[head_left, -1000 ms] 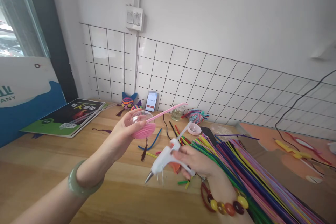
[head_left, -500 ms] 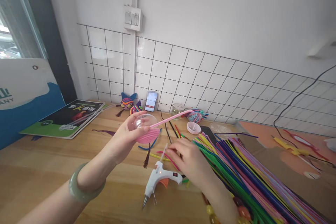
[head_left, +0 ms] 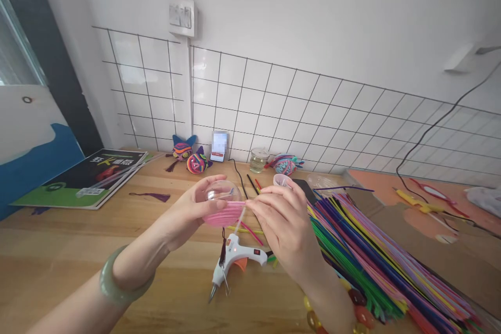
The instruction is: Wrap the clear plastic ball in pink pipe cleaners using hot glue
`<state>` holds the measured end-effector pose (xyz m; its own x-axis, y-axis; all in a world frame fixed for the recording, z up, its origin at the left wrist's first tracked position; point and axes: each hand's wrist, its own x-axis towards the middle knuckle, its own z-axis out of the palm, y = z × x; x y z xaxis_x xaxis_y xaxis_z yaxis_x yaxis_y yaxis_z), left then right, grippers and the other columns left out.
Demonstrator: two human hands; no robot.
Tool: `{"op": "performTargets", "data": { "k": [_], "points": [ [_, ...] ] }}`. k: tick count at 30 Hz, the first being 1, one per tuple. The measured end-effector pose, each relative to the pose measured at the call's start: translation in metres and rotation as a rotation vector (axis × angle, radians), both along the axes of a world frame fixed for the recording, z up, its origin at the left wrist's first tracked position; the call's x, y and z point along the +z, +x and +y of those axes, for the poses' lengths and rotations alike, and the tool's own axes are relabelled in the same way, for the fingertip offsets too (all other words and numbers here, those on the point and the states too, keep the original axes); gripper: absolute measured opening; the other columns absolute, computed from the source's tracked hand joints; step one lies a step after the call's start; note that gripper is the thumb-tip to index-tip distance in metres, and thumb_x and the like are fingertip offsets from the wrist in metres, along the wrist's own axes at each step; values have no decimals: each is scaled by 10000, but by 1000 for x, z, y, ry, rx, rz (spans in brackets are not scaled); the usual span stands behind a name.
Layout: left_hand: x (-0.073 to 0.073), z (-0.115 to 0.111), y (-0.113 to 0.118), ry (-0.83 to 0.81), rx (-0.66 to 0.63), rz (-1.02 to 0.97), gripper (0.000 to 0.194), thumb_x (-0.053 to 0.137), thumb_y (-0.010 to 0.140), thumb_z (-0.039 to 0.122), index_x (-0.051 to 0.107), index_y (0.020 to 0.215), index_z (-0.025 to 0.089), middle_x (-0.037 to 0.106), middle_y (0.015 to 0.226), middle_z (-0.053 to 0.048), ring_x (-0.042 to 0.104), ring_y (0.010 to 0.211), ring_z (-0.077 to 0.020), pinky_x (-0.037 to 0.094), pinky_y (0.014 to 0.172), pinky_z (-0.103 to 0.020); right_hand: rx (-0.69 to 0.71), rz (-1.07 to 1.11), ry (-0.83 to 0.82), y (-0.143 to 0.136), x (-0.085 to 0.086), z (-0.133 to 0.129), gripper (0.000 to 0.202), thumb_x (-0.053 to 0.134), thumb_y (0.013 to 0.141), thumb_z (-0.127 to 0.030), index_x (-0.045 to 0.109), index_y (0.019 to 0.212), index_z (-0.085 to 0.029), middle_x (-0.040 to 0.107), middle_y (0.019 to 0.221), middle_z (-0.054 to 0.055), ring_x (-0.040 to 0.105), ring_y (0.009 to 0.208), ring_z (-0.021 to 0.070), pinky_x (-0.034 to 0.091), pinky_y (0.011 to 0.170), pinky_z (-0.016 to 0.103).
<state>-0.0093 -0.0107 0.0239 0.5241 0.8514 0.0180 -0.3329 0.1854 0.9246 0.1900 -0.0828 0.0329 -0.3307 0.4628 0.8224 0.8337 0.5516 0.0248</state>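
Note:
My left hand [head_left: 191, 209] is closed around a clear plastic ball [head_left: 222, 191] whose lower half is wrapped in pink pipe cleaner [head_left: 224, 216]. A dark tassel [head_left: 223, 253] hangs under the ball. Close at its right side, my right hand [head_left: 284, 219] pinches the pink strand where it leaves the ball; the fingers hide the strand's far part. Below both hands a white glue gun [head_left: 230, 261] rests on the table, nozzle toward me, with a clear glue stick in its back and a small light lit.
Bundled coloured pipe cleaners [head_left: 364, 250] spread to the right. Behind are finished ornaments [head_left: 198, 160], a phone [head_left: 218, 146], a glass jar [head_left: 259, 160] and a small pink bowl [head_left: 282, 181]. A purple tassel [head_left: 152, 197] and a magazine [head_left: 90, 177] lie left. A yellow glue gun [head_left: 420, 203] is at right.
My right hand has moved up from beside the glue stick to the ball and now grips the pink strand, which earlier stuck out loose to the right. The view has shifted slightly.

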Motion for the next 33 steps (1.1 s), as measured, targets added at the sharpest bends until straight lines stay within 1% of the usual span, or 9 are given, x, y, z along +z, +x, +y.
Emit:
{"op": "performTargets", "data": {
  "k": [3,5,11,16,20,22,25,28,33],
  "points": [
    [1,-1,0,-14,5,-9,526,852,635,263,631,1112,245,637,1066,-50,615,1000,-237,447,803,-332,18,11,-20,0,1,-1,217,527,941,-75,664,1024,-221,735,872,4,621,912,201,360,1052,530],
    [1,-2,0,-21,12,-1,517,849,633,270,642,1106,244,649,1048,-52,616,975,-237,453,787,-334,22,16,-30,-1,0,-1,232,511,947,-74,666,1022,-229,733,857,-1,620,885,192,351,1055,524],
    [-3,-1,-1,-33,5,-5,516,838,667,299,647,1145,254,659,1185,-82,602,1063,-260,461,856,-358,32,4,-41,-2,-4,1,291,468,956,-65,677,1039,-249,731,833,-4,617,847,179,354,1037,497],
    [-3,0,0,-75,-7,-24,502,843,671,300,666,1139,260,664,1174,-68,610,1042,-247,478,836,-343,55,11,-26,-2,-5,3,278,491,949,-68,685,1035,-248,727,823,-2,622,834,177,367,1017,490],
    [-3,-1,0,-99,-35,-62,497,853,642,319,688,1108,264,670,1212,-75,600,1100,-274,490,849,-352,70,31,-38,-2,-4,3,316,478,939,-44,689,1034,-259,728,822,-7,624,838,171,378,1013,488],
    [-4,-1,0,-108,-53,-74,483,846,641,323,696,1096,268,678,1208,-74,605,1097,-287,498,836,-361,83,41,-38,-2,-4,3,322,479,932,-30,694,1025,-251,724,820,-3,625,838,171,384,1011,489],
    [-6,-1,0,-106,-77,-79,444,818,667,333,705,1091,264,696,1172,-78,622,1054,-292,504,810,-368,100,52,-44,-1,-4,3,310,495,929,-28,697,1029,-241,719,821,0,625,843,177,390,1012,491],
    [-8,0,1,-84,-95,-91,419,789,701,340,704,1099,239,700,1165,-90,614,1064,-283,497,835,-354,121,56,-49,0,-5,5,288,516,928,-34,691,1048,-229,719,835,4,619,854,183,399,1005,502],
    [-12,1,1,-107,-117,-117,478,786,706,353,673,1149,214,692,1180,-99,601,1076,-262,504,836,-329,151,57,-14,0,-7,7,301,532,899,-3,690,1056,-206,714,816,15,609,832,188,423,971,512]
  ]
}}
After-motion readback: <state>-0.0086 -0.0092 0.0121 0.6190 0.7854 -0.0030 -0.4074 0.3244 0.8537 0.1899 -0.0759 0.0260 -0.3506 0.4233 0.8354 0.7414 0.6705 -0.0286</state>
